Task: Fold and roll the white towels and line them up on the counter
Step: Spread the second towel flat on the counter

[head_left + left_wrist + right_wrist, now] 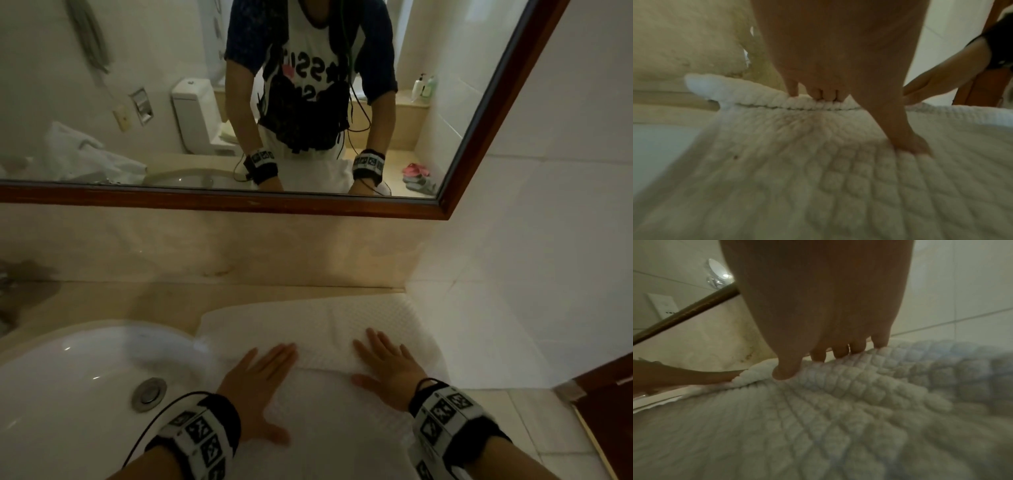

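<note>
A white waffle-textured towel [322, 325] lies spread on the beige counter [137, 301], to the right of the sink. Its near part is folded over, with the fold edge running under my fingers. My left hand [263, 373] lies flat on the towel, fingers straight and pointing away from me. My right hand [387, 363] presses flat on it a little to the right. In the left wrist view the left hand [818, 95] touches the fold edge of the towel [797, 162]. In the right wrist view the right hand [838, 352] rests on the towel [838, 402].
A white sink basin [68, 377] with a metal drain [149, 394] sits at the left. A wood-framed mirror [239, 202] hangs above the counter and reflects crumpled white towels [85, 157]. A tiled wall [531, 274] closes the right side; a wooden door edge [609, 394] stands lower right.
</note>
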Demonstrator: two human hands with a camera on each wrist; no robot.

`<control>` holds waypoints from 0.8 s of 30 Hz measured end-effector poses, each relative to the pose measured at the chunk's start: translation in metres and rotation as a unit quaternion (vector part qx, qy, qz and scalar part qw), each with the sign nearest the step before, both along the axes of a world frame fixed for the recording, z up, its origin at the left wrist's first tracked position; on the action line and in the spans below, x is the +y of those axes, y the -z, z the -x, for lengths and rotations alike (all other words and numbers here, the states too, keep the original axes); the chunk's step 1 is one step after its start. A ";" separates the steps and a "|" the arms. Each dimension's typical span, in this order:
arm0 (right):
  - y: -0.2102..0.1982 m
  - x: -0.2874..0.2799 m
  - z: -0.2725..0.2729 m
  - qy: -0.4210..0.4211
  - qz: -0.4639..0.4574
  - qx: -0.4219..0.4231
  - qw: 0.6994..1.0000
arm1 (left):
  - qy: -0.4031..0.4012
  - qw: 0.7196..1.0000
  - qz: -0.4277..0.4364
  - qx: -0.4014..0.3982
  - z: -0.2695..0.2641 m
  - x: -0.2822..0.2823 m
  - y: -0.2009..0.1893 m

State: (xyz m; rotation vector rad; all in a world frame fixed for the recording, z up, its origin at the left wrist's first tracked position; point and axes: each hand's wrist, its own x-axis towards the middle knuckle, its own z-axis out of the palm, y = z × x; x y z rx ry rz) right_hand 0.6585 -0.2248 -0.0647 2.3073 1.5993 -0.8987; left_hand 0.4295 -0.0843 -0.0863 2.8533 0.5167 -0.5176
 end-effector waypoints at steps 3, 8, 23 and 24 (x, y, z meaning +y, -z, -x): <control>0.005 0.018 -0.001 0.028 -0.005 0.005 1.000 | -0.031 0.999 0.017 0.020 0.000 0.003 -0.001; 0.011 0.040 -0.006 0.031 -0.018 -0.014 0.999 | -0.093 0.996 -0.018 0.005 0.024 0.010 0.018; 0.013 0.026 0.053 0.021 0.013 -0.009 1.000 | -0.205 0.951 -0.090 -0.212 0.087 0.000 0.023; 0.012 0.027 0.050 0.025 0.007 -0.001 1.000 | -0.284 0.927 -0.049 -0.239 0.083 0.005 0.011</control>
